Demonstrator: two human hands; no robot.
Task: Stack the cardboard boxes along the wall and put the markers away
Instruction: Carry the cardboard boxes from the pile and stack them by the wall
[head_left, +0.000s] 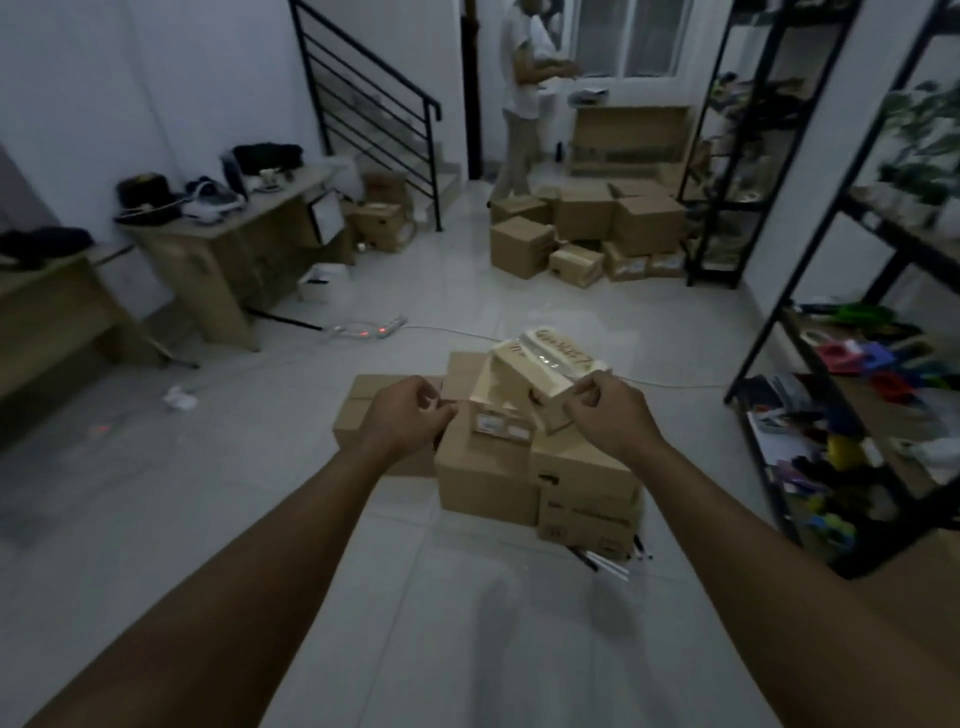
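A pile of cardboard boxes (488, 483) sits on the tiled floor in front of me. On top lies a small tilted box (545, 358) with clear tape and handwriting. My right hand (610, 415) grips that box's near right corner, thumb on the edge and fingers curled beneath. My left hand (408, 418) hovers just left of a small labelled box (498, 418), fingers loosely curled, with nothing seen in it. Thin black and white sticks, perhaps markers (610, 560), poke out from under the pile's front edge.
A second heap of boxes (587, 228) lies at the back by a black shelf, with a person (522, 104) standing behind it. A cluttered black rack (831, 415) lines the right side. Wooden desks (228, 244) stand left. A power strip (369, 330) and its cable cross the floor.
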